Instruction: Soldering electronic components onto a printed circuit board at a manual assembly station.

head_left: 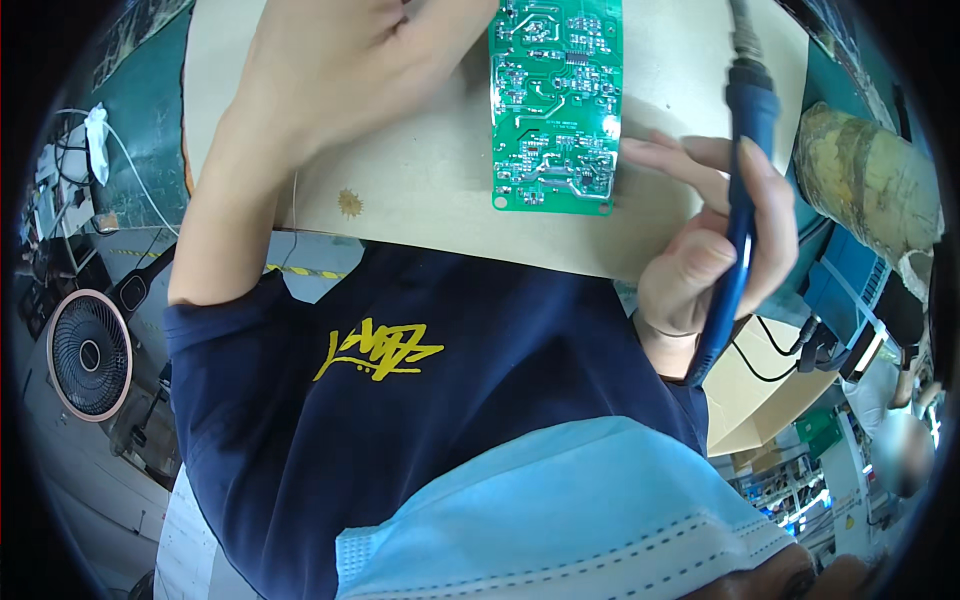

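A green circuit board (555,120) covered with small soldered parts lies lengthwise on the light work mat, its far end cut off by the upper edge. In my right hand (715,220) is a soldering iron with a blue handle (741,210); its metal end points away and leaves the view at the top. Stretched fingertips of this hand come up to the board's right edge. My left hand (365,75) is over the mat, left of the board's far part. Its fingers are mostly cut off by the upper edge, so what they hold is hidden.
The light mat (400,190) covers a green bench and has a brown stain near its front edge. A yellowish wrapped cylinder (865,180) stands at the right, near a blue box and cables. A fan (90,355) is at the left, and an open carton (770,400) sits lower right.
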